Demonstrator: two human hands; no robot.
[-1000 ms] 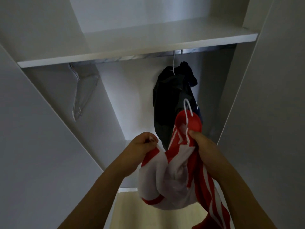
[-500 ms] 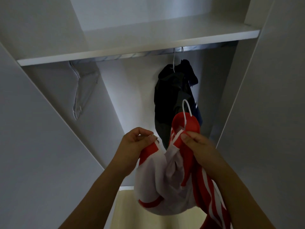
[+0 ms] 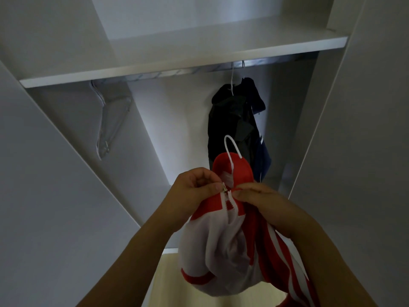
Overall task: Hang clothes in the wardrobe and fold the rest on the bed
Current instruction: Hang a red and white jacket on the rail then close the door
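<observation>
A red and white zip jacket hangs bunched from a white hanger, whose hook sticks up out of the red collar. My left hand pinches the metal zip pull at the top of the white zip. My right hand pinches the red fabric of the jacket just right of the zip. Both hands are raised in front of the open wardrobe. The hanger's body is hidden inside the jacket.
A metal rail runs under the white shelf. Dark jackets hang on it at the right. Empty clear hangers hang at the left. Wardrobe side panels stand close on both sides.
My hands came together at the collar. The left hand moved right onto the zip pull, and the two zip edges now meet below the collar.
</observation>
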